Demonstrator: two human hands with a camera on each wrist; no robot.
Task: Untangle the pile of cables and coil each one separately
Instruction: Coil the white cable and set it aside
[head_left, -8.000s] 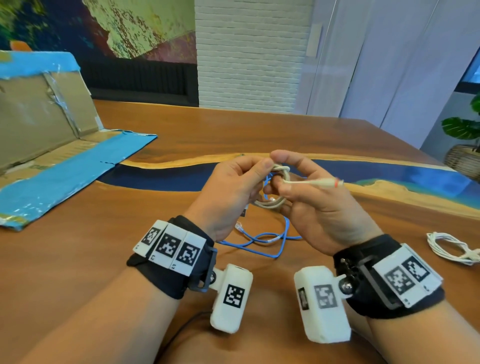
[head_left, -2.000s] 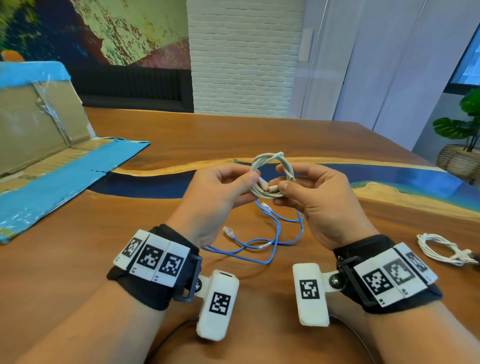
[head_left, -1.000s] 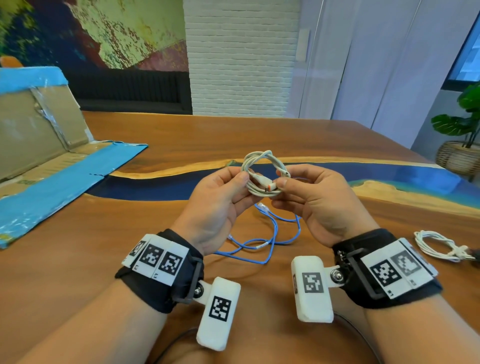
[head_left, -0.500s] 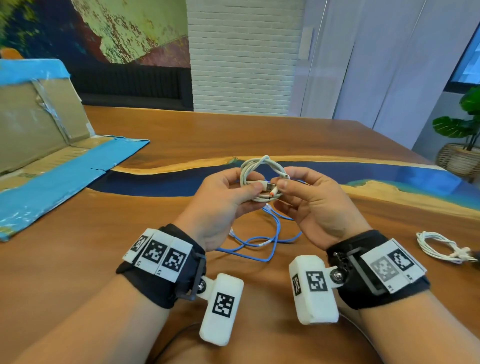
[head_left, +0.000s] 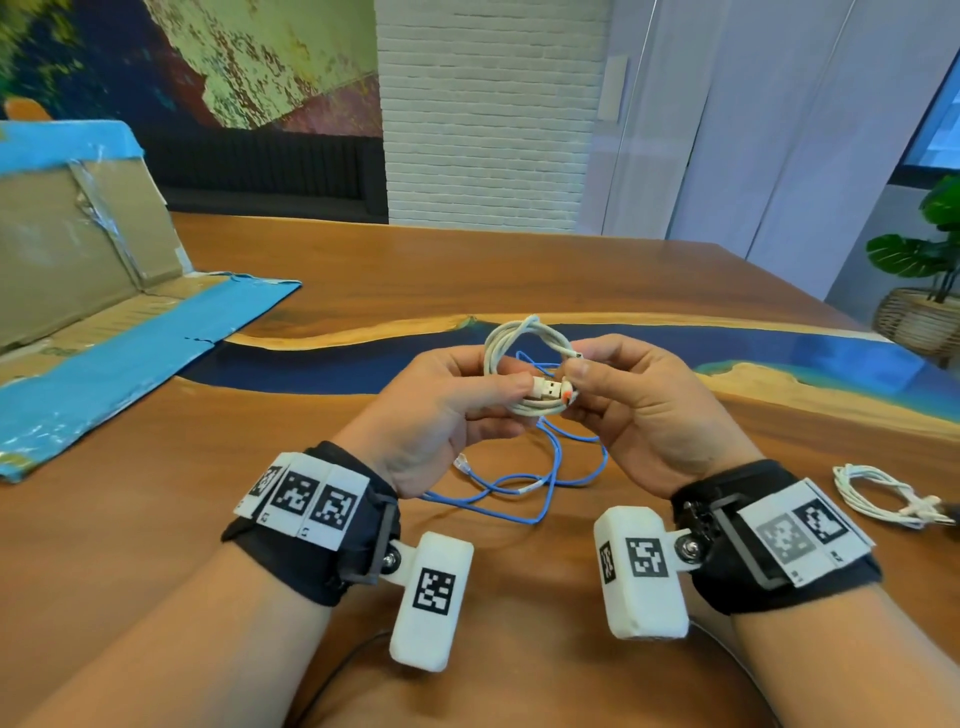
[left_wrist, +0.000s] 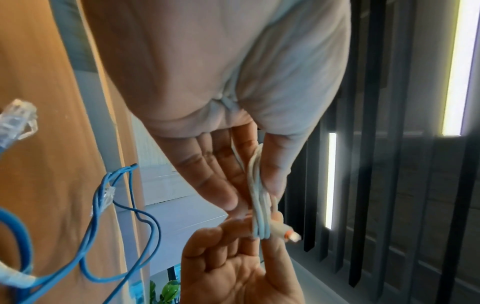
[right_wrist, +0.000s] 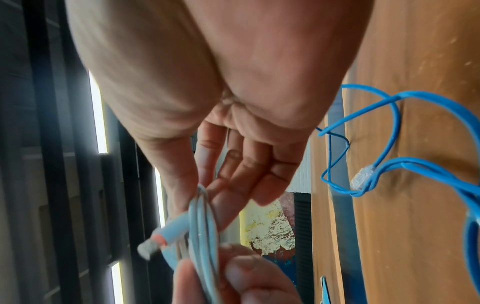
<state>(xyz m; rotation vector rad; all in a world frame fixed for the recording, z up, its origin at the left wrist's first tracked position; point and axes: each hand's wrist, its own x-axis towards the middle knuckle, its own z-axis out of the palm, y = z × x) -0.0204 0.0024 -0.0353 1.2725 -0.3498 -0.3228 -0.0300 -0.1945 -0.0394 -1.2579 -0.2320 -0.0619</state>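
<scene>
Here the left hand (head_left: 441, 410) and the right hand (head_left: 644, 410) each pinch the same white cable (head_left: 524, 353) between thumb and fingers, holding its coil in the air above the table (head_left: 519, 270). Its metal plug (head_left: 548, 387) lies between the two thumbs. Directly under the grip, the blue cable (head_left: 540, 483) sprawls loose on the wood. Well to the right of the hands rests a second white cable (head_left: 878, 496), already bundled.

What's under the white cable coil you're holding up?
The loose blue cable lies on the table beneath the white coil. Both hands, left and right, hide part of it.
</scene>
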